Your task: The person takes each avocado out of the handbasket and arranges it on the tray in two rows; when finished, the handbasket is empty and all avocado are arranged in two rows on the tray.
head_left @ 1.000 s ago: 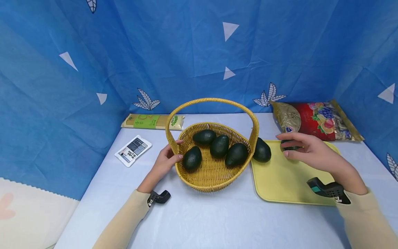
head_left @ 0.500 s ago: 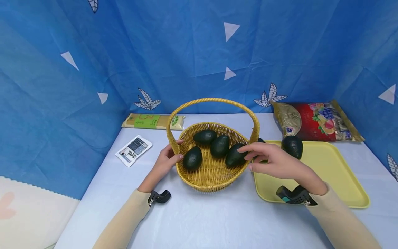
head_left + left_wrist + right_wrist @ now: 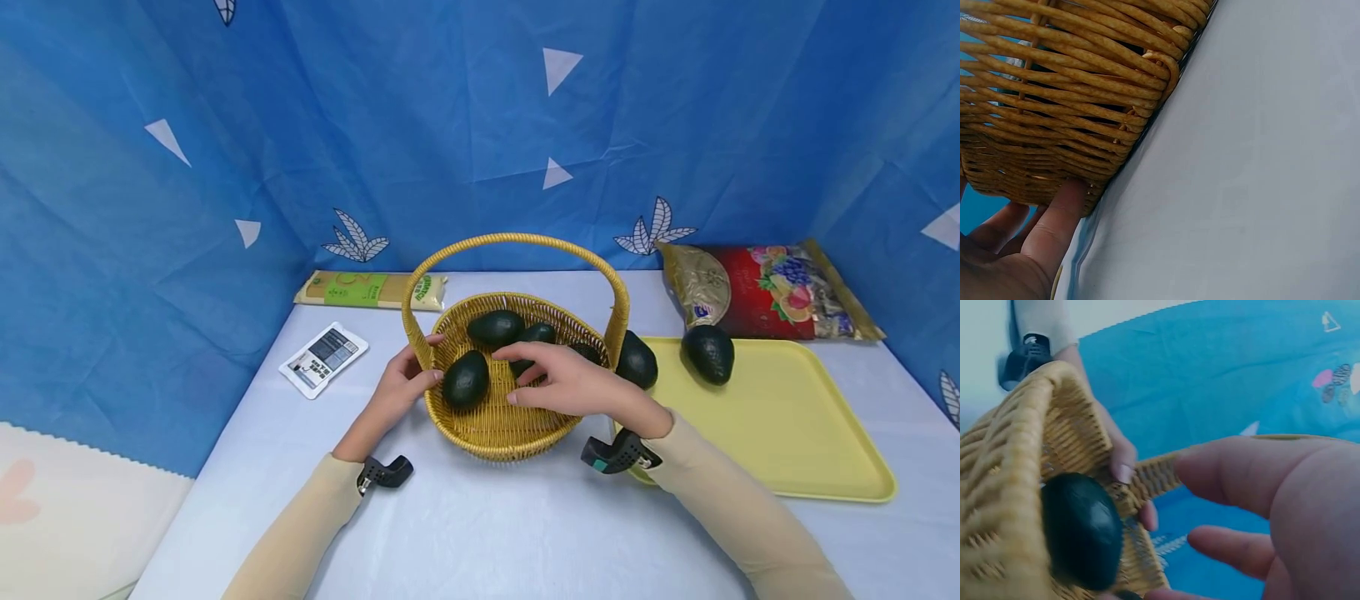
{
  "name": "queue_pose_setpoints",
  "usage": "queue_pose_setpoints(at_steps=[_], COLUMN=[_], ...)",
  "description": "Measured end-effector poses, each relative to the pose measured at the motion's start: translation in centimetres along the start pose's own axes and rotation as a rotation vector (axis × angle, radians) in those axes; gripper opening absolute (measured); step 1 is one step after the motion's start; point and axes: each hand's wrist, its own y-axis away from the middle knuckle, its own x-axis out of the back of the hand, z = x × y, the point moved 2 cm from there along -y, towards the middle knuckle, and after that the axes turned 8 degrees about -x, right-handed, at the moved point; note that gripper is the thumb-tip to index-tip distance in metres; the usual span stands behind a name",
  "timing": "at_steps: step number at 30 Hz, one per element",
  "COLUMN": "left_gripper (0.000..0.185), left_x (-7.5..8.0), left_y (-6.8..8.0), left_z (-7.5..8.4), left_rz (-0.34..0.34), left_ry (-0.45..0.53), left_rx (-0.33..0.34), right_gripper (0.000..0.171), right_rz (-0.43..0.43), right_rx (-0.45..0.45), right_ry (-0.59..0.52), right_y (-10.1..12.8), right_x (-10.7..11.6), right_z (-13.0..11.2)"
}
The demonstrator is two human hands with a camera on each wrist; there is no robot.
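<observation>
A golden wicker basket with a tall arched handle stands mid-table and holds several dark green avocados. One avocado lies at its left, another avocado at the back. The rest are partly covered by my right hand, which hovers over the basket with fingers spread and nothing between them. My left hand grips the basket's left side near the handle's foot. Its thumb presses the woven wall in the left wrist view. The right wrist view shows an avocado inside the rim.
On the right, a yellow tray carries one avocado; another avocado sits at its left edge against the basket. Behind the tray lies a red and gold bag. A noodle pack and a white packet lie left.
My right hand has moved left from above the tray's avocado, past the basket's right rim, to over the basket's middle. The left hand keeps its place on the basket.
</observation>
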Motion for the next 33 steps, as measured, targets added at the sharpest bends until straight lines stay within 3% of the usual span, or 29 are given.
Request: queue_pose_setpoints(at_steps=[11,20,33], left_gripper=[0.057,0.058,0.057], left_x=[0.0,0.0,0.0], left_y=[-0.1,0.0,0.0], left_z=[0.0,0.1,-0.1], left_rz=[-0.005,-0.010,-0.007], left_ry=[0.003,-0.002,-0.010], left_rx=[0.002,0.007,-0.004], right_gripper=[0.071,0.083,0.044], right_rz=[-0.068,-0.124,-0.191], right_rx=[-0.136,-0.118,-0.018], right_ry=[0.052,0.115,-0.027], right_y=[-3.4,-4.2,-3.9], right_x=[-2.7,-3.8,-4.1], right_z=[0.0,0.2,0.2])
